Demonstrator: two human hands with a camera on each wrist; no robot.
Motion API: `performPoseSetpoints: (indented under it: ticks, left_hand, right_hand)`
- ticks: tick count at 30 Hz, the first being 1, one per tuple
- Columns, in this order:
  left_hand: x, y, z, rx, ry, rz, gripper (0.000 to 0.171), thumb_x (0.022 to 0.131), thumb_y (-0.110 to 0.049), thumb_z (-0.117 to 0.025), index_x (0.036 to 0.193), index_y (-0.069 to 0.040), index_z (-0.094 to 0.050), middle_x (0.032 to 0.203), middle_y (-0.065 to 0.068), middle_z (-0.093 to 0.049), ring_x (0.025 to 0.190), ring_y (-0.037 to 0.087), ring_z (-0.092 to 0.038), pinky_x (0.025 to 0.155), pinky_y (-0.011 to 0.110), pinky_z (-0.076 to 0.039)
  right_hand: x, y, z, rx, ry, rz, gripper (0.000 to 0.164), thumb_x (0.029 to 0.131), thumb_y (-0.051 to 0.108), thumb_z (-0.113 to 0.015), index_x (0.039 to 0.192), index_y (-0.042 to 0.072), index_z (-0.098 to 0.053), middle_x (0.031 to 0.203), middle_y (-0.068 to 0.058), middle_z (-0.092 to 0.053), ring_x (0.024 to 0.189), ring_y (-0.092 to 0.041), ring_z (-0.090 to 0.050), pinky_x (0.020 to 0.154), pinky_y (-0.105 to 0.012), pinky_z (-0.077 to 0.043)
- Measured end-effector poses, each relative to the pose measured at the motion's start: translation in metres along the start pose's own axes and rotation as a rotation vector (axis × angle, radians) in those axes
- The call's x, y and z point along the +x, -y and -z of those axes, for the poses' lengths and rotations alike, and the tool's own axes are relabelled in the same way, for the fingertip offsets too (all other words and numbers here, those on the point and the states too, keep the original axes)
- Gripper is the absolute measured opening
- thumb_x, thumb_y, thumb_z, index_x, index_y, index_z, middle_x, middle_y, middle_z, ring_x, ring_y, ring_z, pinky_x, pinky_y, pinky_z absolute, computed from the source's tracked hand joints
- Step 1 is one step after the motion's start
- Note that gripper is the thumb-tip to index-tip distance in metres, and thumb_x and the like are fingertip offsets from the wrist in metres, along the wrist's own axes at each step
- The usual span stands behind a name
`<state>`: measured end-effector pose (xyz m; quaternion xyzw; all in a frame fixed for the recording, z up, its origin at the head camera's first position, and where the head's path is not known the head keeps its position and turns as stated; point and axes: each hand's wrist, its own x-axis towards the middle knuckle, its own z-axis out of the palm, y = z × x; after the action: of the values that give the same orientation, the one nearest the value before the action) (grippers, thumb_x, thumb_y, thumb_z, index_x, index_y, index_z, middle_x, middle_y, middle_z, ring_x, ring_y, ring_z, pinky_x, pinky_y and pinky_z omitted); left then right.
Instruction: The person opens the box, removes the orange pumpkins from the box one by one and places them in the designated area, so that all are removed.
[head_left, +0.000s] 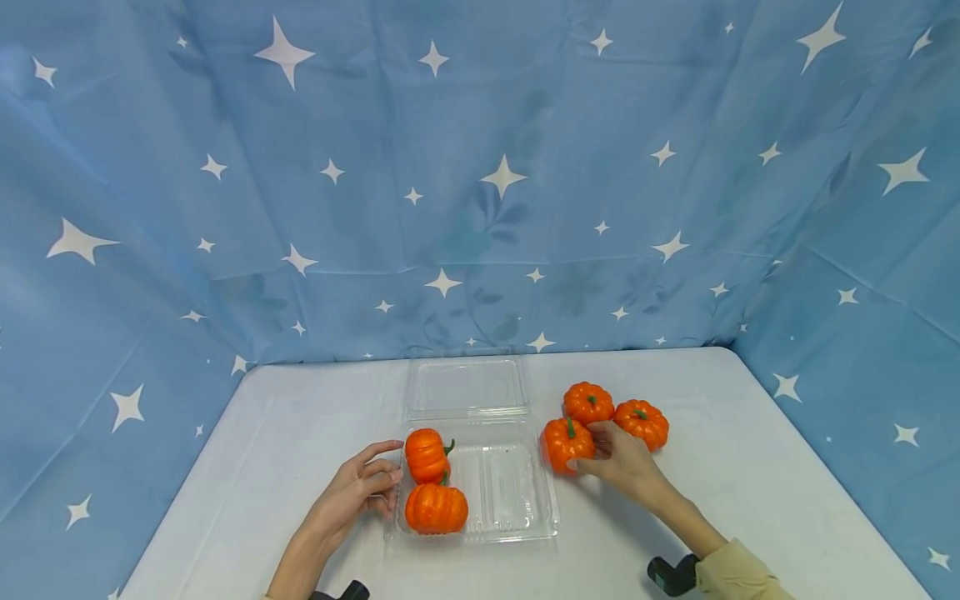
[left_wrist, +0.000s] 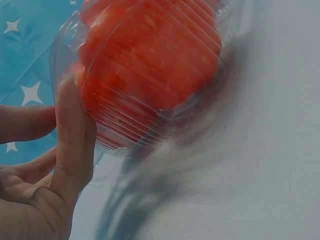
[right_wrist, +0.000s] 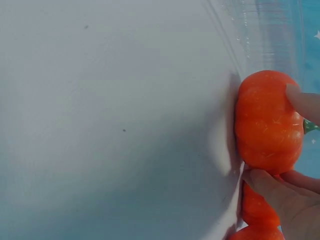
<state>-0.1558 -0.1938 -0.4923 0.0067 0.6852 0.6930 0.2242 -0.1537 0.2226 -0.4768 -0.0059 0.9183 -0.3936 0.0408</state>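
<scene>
A clear plastic clamshell box point(head_left: 517, 500) lies with its lid point(head_left: 468, 387) folded back behind it. Two small orange pumpkins, one upper point(head_left: 425, 456) and one lower point(head_left: 437, 509), lie in its left half. My left hand point(head_left: 358, 487) is at the box's left side, its fingers loosely bent and a fingertip against the clear wall point(left_wrist: 67, 65) in the left wrist view. To the right of the box, my right hand point(head_left: 618, 458) grips a third orange pumpkin point(head_left: 564, 446) between thumb and fingers; its green stem points up in the head view.
Two more orange pumpkins, one at the back point(head_left: 588, 402) and one farther right point(head_left: 642, 423), stand close beside the right hand. All this lies on a white table point(head_left: 315, 417). A blue curtain point(head_left: 480, 233) with white stars hangs behind and at both sides.
</scene>
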Motion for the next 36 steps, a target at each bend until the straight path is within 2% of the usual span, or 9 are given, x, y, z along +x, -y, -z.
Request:
performPoseSetpoints:
  ticks: [11, 18, 23, 28, 36]
  left_hand:
    - [-0.002, -0.001, 0.0, -0.01, 0.012, 0.003, 0.062, 0.101, -0.008, -0.06, 0.155, 0.0, -0.031, 0.095, 0.006, -0.064, 0.065, 0.014, -0.058, 0.058, 0.025, -0.056]
    - [-0.002, -0.001, -0.001, -0.003, 0.008, -0.004, 0.063, 0.1, -0.01, -0.062, 0.155, 0.0, -0.032, 0.096, 0.007, -0.064, 0.064, 0.015, -0.057, 0.058, 0.025, -0.056]
    - [-0.002, -0.002, -0.001, 0.005, -0.007, 0.001, 0.063, 0.1, -0.011, -0.062, 0.154, -0.001, -0.033, 0.096, 0.007, -0.064, 0.066, 0.015, -0.056, 0.058, 0.025, -0.056]
    - [-0.002, -0.002, -0.001, 0.006, -0.011, 0.002, 0.063, 0.1, -0.011, -0.063, 0.154, -0.001, -0.033, 0.096, 0.008, -0.063, 0.065, 0.015, -0.056, 0.057, 0.025, -0.055]
    - [-0.002, -0.002, -0.002, 0.012, -0.009, -0.009, 0.062, 0.099, -0.01, -0.062, 0.154, 0.0, -0.034, 0.094, 0.008, -0.063, 0.064, 0.015, -0.057, 0.056, 0.025, -0.055]
  right_hand:
    - [-0.002, -0.001, 0.001, -0.049, -0.01, 0.017, 0.075, 0.081, 0.03, -0.088, 0.135, -0.012, -0.057, 0.135, -0.03, -0.062, 0.118, -0.042, -0.066, 0.096, -0.049, -0.057]
    - [-0.004, 0.004, 0.005, -0.058, -0.025, 0.031, 0.066, 0.085, 0.02, -0.085, 0.137, -0.008, -0.057, 0.134, -0.025, -0.065, 0.118, -0.04, -0.066, 0.095, -0.049, -0.058]
    - [-0.005, 0.014, 0.012, -0.08, -0.054, 0.077, 0.06, 0.088, 0.022, -0.082, 0.136, -0.005, -0.06, 0.132, -0.024, -0.066, 0.117, -0.041, -0.067, 0.092, -0.047, -0.06]
    - [-0.003, 0.027, 0.017, -0.088, -0.083, 0.151, 0.056, 0.088, 0.021, -0.083, 0.134, -0.004, -0.063, 0.13, -0.021, -0.068, 0.115, -0.039, -0.068, 0.092, -0.05, -0.059]
    - [-0.001, 0.055, 0.012, -0.08, -0.04, 0.228, 0.051, 0.088, 0.017, -0.081, 0.131, -0.006, -0.064, 0.129, -0.021, -0.068, 0.113, -0.038, -0.068, 0.091, -0.048, -0.06]
